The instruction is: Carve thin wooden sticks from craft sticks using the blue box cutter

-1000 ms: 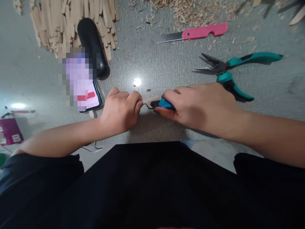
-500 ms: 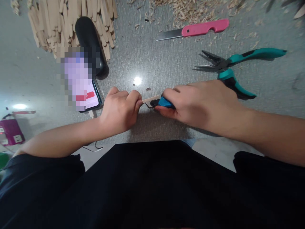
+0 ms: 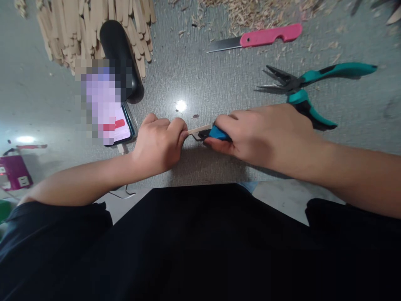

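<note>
My left hand (image 3: 161, 142) is closed around one end of a wooden craft stick (image 3: 199, 129), which sticks out to the right between thumb and forefinger. In my right hand (image 3: 266, 133) is a blue utility knife (image 3: 218, 133), gripped with the fingers wrapped over its handle. Its blade lies along the near side of the stick, pointing toward my left hand. The stick's far end reaches the fingers of my right hand. Most of the knife handle is hidden inside my palm.
Teal-handled pliers (image 3: 294, 83) lie spread beyond my right hand, with a pink folding knife (image 3: 269, 35) farther back. Wood shavings (image 3: 253, 14) cover the table's rear. A pile of craft sticks (image 3: 72, 29), a black case (image 3: 120, 58) and a phone (image 3: 119, 133) on a cable are at left.
Both hands keep their grips on the stick and the knife in nearly the same place. The view has shifted only slightly.
</note>
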### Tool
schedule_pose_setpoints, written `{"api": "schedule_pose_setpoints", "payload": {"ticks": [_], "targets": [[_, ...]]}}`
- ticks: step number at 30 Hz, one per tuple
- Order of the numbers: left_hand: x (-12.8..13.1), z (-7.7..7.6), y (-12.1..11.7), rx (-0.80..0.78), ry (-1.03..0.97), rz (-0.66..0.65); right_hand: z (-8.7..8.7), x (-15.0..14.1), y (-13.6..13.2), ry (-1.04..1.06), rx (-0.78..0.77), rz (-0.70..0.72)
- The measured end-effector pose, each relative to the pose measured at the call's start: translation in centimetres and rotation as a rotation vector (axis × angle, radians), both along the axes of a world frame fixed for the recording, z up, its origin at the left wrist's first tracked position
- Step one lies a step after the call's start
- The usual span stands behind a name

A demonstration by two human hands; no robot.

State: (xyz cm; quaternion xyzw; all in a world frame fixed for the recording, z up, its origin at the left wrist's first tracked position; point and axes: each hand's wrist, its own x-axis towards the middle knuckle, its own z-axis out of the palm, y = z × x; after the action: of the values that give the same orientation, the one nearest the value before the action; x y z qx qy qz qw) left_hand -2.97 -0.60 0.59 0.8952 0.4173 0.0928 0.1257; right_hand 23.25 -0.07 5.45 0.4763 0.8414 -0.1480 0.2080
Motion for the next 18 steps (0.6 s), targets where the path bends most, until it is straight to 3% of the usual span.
{"api": "schedule_pose_setpoints", "payload": {"ticks": [12, 18], "targets": [[0.0, -0.5, 0.3, 0.001, -0.006, -0.012, -0.2, -0.9, -0.2, 0.039, 0.038, -0.041], [0.2, 0.1, 0.3, -0.011, 0.020, 0.020, -0.2, -1.3, 0.2, 0.095, 0.017, 0.069]]}}
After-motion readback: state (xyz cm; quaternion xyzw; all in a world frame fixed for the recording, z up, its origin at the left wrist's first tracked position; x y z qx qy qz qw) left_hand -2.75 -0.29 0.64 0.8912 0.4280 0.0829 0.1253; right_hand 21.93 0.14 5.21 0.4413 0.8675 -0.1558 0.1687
